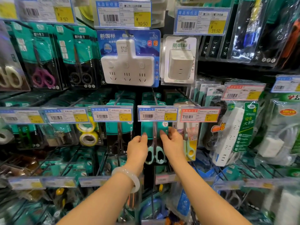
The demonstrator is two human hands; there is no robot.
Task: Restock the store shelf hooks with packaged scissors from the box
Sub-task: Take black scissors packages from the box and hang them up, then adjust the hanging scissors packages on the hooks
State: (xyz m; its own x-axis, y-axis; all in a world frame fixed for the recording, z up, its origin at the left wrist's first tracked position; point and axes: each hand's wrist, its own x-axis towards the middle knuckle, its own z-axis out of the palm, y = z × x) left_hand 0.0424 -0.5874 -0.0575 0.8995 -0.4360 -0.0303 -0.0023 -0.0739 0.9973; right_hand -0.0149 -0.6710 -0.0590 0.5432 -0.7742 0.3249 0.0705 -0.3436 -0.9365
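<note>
Both hands are raised to one packaged scissors with mint-green handles, hanging just below the price tag marked 4.00. The left hand, a pale bangle on its wrist, pinches the pack's left edge with fingers curled and closed on the card. The right hand grips the pack's right edge, thumb and fingers pressed against it. The pack's top disappears behind that price tag, so I cannot tell whether it is on the hook above it. Left of the tag hangs a pack of dark-handled scissors; right of it, a yellow-backed pack. Well above the tag hangs a white power strip adapter.
</note>
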